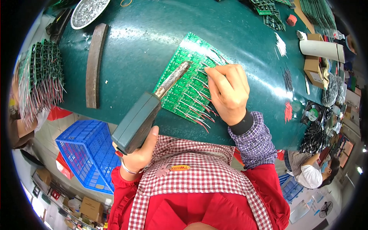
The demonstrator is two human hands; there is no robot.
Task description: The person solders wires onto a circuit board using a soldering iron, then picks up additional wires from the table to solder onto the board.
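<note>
One long green-topped table [130,57] is stretching away ahead of both hands and out to either side. Blue plastic crate [86,161]: standing off the table, left of the left hand. Thick bundle of wired circuit boards [41,63] is sitting far left of either grip, red and white leads trailing toward the near side. Cardboard box [315,73] is standing well right of the right hand. Curved brown bar [96,65] is lying ahead and left of the left hand, apart from the work.

Left hand [142,154] is wrapping round a dark green pistol-shaped tool [138,120]; the metal barrel is slanting up from that grip, crossing over the work and blocking part of it, its tip nearing the right fingertips.

Green circuit panel [176,96] is lying flat on the table, ahead of the left hand and just left of the right hand. Red, white and dark wires [199,102] are fanning out across it, below and beside the right grip. Right hand [231,88] is pinching thumb and forefinger together on a thin wire [202,71].

Fingers and tool are hiding the wire's gripped end and some of the panel. Left fingertips are mostly disappearing beneath the tool. Clutter beyond the right hand is blurring toward the rim.
</note>
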